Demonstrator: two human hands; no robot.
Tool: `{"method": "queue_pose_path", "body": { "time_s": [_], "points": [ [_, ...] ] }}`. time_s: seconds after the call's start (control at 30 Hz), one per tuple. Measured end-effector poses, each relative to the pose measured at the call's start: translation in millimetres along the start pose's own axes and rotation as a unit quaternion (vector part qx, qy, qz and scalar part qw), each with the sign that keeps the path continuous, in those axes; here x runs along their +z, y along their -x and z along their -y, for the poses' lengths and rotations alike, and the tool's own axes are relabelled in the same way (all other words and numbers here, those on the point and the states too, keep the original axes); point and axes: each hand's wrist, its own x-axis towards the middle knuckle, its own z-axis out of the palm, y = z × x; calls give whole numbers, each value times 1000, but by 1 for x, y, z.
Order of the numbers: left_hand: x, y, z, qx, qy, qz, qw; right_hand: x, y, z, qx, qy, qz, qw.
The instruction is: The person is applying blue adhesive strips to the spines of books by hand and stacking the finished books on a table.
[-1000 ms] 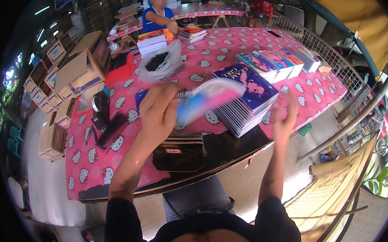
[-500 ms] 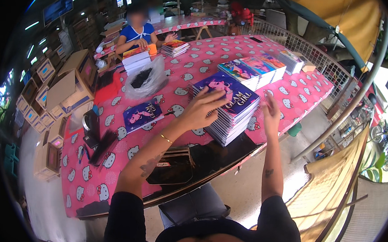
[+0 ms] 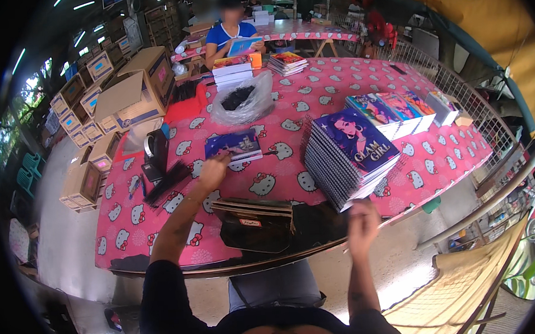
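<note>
Pink cloth with white cat faces covers the long table (image 3: 436, 158). On the far left, brown cardboard boxes (image 3: 124, 93) are stacked, and a black tape holder (image 3: 156, 150) is seen beside a bunch of black strips (image 3: 165, 183). The left hand (image 3: 213, 170) has been moved off the big stack since half a second ago and is now stretched out to a single purple notebook (image 3: 234, 147) lying flat near the middle. Its fingers are loosely bent and touch the near edge of the book; nothing is pinched yet. A clear bag of dark bits (image 3: 243, 100) lies farther back. To the right, the tall stack of spiral notebooks (image 3: 351, 153) is left alone. The right hand (image 3: 361, 222) has been pulled back below the table edge, fingers curled in; whether anything is held cannot be told.
</note>
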Motion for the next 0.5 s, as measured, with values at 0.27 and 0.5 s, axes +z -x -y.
{"method": "queue_pose_path", "body": {
  "time_s": [0.27,0.5],
  "points": [
    [-213,-34,-131,127,228,-90,961,102,5,9,204,-285,98,931],
    [-237,-18,-147,150,227,-57,961,99,35,1,191,-242,107,945]
  ]
}}
